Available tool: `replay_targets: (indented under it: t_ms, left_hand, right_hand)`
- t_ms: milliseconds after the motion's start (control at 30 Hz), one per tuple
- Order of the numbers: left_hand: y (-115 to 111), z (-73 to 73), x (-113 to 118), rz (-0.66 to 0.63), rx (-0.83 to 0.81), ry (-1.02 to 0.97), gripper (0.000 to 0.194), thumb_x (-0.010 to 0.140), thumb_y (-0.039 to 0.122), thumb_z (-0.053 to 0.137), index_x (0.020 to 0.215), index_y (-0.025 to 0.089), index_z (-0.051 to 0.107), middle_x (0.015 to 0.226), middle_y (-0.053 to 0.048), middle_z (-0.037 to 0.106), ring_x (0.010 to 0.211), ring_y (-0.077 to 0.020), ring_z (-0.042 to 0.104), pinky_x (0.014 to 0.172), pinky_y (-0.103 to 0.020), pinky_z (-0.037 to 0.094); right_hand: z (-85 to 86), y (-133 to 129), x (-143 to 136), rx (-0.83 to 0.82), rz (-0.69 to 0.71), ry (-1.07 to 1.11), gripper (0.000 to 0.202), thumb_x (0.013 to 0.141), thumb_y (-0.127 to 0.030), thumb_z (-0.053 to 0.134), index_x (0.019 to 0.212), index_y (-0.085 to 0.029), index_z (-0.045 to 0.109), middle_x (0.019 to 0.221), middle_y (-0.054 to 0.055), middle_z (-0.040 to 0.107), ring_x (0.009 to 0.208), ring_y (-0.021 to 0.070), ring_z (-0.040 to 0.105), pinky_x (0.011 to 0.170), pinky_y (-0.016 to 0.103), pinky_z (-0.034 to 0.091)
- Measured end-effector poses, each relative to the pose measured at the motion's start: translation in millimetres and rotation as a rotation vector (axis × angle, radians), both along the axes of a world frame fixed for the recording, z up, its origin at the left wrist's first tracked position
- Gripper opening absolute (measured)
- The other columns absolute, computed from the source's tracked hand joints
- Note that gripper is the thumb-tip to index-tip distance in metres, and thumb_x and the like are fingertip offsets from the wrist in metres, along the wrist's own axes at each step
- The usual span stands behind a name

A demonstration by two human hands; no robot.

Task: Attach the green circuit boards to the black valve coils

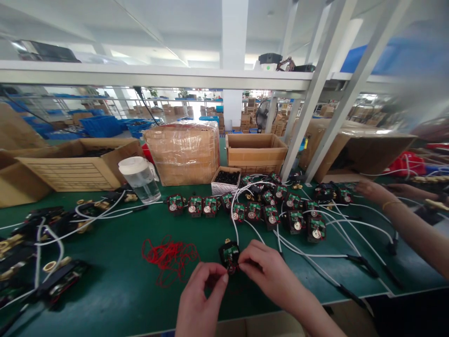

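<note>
In front of me on the green bench sits a small black housing with a green circuit board (229, 254) and a white cable rising behind it. My left hand (205, 292) is at its lower left edge, thumb and index finger closed in a pinch; what is between the tips is too small to make out. On the other side my right hand (268, 269) touches the housing's right edge with pinched fingertips that hide whatever they hold. Thin red wire shows by the fingers. A loose tangle of red wires (170, 257) lies left of the housing.
Several similar board units (271, 215) with white cables stand behind my hands. More units with brass fittings (59, 281) lie at left. A water jug (140, 178), a small box of black parts (226, 180) and cartons (184, 152) line the back. Another person's arm (403, 215) reaches in at right.
</note>
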State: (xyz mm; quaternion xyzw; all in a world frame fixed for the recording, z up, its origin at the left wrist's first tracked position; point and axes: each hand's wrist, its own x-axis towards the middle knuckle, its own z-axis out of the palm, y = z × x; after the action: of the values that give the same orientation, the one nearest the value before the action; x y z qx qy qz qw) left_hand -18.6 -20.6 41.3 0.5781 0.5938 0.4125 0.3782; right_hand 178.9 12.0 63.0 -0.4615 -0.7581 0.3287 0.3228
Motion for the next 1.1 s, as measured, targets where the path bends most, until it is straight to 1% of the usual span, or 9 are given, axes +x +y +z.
replay_targets:
  t_ms: [233, 433, 600, 700, 867, 1000, 1100]
  left_hand:
    - [19, 3.0, 1, 0.030, 0.019, 0.036, 0.019, 0.080, 0.039, 0.060, 0.078, 0.023, 0.069, 0.081, -0.004, 0.070, 0.078, -0.0238, 0.066, 0.075, -0.035, 0.052]
    - [28, 7.3, -4, 0.011, 0.014, 0.030, 0.017, 0.081, 0.037, 0.061, 0.080, 0.022, 0.069, 0.082, -0.005, 0.071, 0.079, -0.0245, 0.068, 0.076, -0.037, 0.053]
    - [38, 12.5, -2, 0.022, 0.015, 0.047, 0.018, 0.079, 0.036, 0.059, 0.080, 0.021, 0.069, 0.081, -0.005, 0.070, 0.079, -0.0243, 0.067, 0.076, -0.037, 0.052]
    - [41, 10.6, -2, 0.009, 0.010, 0.074, 0.015, 0.079, 0.033, 0.059, 0.079, 0.022, 0.069, 0.081, -0.004, 0.069, 0.077, -0.0237, 0.066, 0.075, -0.036, 0.051]
    - [42, 4.6, -4, -0.001, 0.031, 0.111, 0.015, 0.082, 0.032, 0.059, 0.081, 0.023, 0.070, 0.082, -0.002, 0.068, 0.077, -0.0217, 0.066, 0.074, -0.034, 0.051]
    - [43, 3.7, -3, 0.018, 0.085, 0.136, 0.014, 0.082, 0.032, 0.059, 0.083, 0.025, 0.071, 0.081, -0.001, 0.068, 0.076, -0.0211, 0.066, 0.073, -0.033, 0.052]
    - [45, 3.9, -3, 0.034, 0.090, 0.120, 0.013, 0.080, 0.031, 0.060, 0.084, 0.025, 0.071, 0.081, -0.001, 0.070, 0.075, -0.0207, 0.066, 0.073, -0.033, 0.053]
  right_hand:
    - [-18.3, 15, -5, 0.062, -0.051, 0.008, 0.016, 0.090, -0.006, 0.062, 0.085, -0.021, 0.067, 0.089, -0.001, 0.058, 0.079, 0.0136, 0.059, 0.070, 0.024, 0.044]
    - [-21.9, 18, -8, 0.110, -0.064, 0.009, 0.015, 0.092, -0.008, 0.062, 0.086, -0.022, 0.067, 0.090, -0.001, 0.058, 0.080, 0.0140, 0.059, 0.071, 0.025, 0.045]
    - [-25.4, 19, -8, 0.134, -0.069, 0.006, 0.015, 0.093, -0.009, 0.061, 0.087, -0.022, 0.066, 0.091, 0.000, 0.058, 0.080, 0.0138, 0.059, 0.071, 0.025, 0.044]
    - [-28.8, 19, -8, 0.145, -0.092, 0.011, 0.013, 0.094, -0.011, 0.060, 0.088, -0.022, 0.066, 0.091, 0.000, 0.057, 0.080, 0.0143, 0.059, 0.070, 0.025, 0.045]
    - [-33.0, 20, -10, 0.193, -0.109, 0.013, 0.013, 0.094, -0.012, 0.057, 0.089, -0.021, 0.065, 0.090, 0.001, 0.057, 0.080, 0.0153, 0.059, 0.071, 0.026, 0.047]
    - [-35.1, 21, -13, 0.261, -0.146, -0.003, 0.014, 0.096, -0.013, 0.054, 0.091, -0.022, 0.064, 0.091, 0.003, 0.058, 0.082, 0.0171, 0.060, 0.073, 0.029, 0.049]
    - [-34.6, 21, -16, 0.284, -0.164, -0.025, 0.014, 0.096, -0.014, 0.053, 0.092, -0.021, 0.064, 0.091, 0.004, 0.058, 0.081, 0.0179, 0.060, 0.073, 0.030, 0.050]
